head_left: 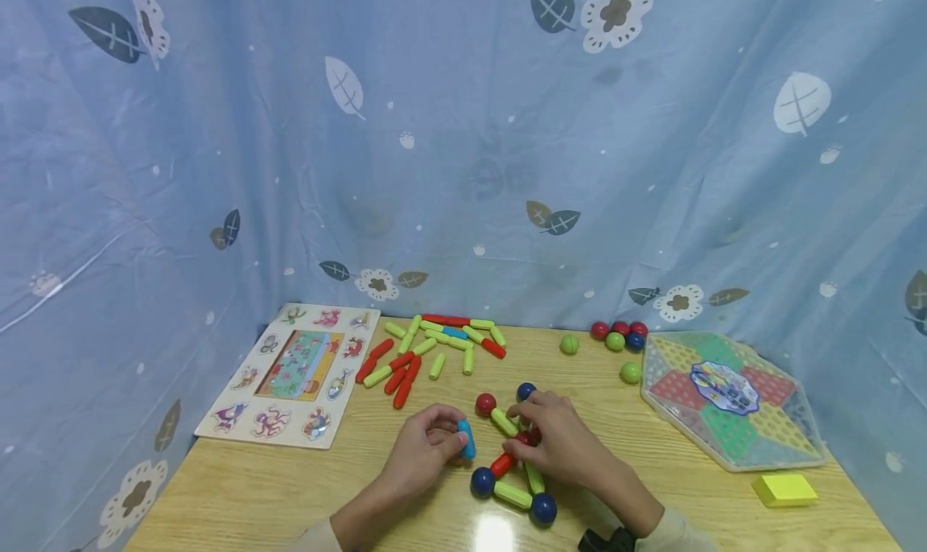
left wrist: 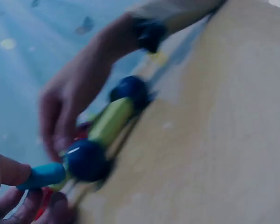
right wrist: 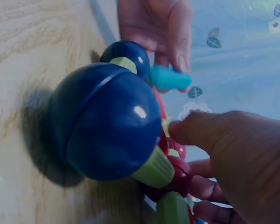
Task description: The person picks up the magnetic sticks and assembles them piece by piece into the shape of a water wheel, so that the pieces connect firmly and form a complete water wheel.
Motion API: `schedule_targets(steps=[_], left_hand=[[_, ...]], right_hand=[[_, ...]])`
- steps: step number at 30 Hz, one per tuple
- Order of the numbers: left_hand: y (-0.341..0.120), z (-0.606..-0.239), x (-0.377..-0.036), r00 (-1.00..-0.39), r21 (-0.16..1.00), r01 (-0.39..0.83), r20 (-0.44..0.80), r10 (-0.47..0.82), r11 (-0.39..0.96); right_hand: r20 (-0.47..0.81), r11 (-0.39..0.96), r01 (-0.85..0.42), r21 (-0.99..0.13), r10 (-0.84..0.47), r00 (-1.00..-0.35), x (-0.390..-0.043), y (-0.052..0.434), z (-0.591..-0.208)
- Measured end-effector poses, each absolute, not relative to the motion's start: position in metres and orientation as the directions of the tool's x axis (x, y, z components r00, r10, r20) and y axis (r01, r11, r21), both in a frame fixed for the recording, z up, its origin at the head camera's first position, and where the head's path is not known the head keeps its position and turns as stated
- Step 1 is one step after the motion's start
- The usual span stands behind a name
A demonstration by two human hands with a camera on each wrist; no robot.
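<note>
A small frame of magnetic sticks and balls (head_left: 512, 471) stands on the wooden table (head_left: 253, 496) near its front edge: green and red sticks joined by blue and red balls. My left hand (head_left: 429, 447) pinches a blue stick (head_left: 466, 439) just above the left blue ball (head_left: 482, 481); the same blue stick (left wrist: 44, 175) meets that blue ball (left wrist: 86, 159) in the left wrist view. My right hand (head_left: 554, 439) grips the red ball at the top of the frame. A big blue ball (right wrist: 107, 123) fills the right wrist view, with the blue stick (right wrist: 170, 78) behind it.
A heap of loose red, green and blue sticks (head_left: 434, 347) lies at the back. Spare balls (head_left: 617, 335) sit at the back right. A picture puzzle board (head_left: 290, 375) lies at left, a hexagonal game board (head_left: 727, 395) at right, a yellow block (head_left: 784, 489) near the right edge.
</note>
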State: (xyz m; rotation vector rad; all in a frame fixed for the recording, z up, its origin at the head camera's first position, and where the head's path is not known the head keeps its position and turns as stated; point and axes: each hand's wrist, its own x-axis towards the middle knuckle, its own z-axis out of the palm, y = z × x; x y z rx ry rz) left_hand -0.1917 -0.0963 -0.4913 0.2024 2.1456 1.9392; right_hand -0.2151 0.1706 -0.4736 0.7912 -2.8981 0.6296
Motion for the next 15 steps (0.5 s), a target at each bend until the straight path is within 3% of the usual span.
schedule_targets(steps=[5, 15], left_hand=[[-0.0826, -0.498, -0.1843, -0.967, 0.981, -0.023, -0.071, 0.244, 0.192], [-0.0847, -0.495, -0.1859, -0.932, 0.979, -0.107, -0.16, 0.324, 0.173]], right_hand=[[0.198, 0.771, -0.494, -0.402, -0.454, -0.869, -0.2177, 0.1689, -0.4784], [0.211, 0.782, -0.479, -0.4, -0.43, -0.878, -0.218, 0.1625, -0.4829]])
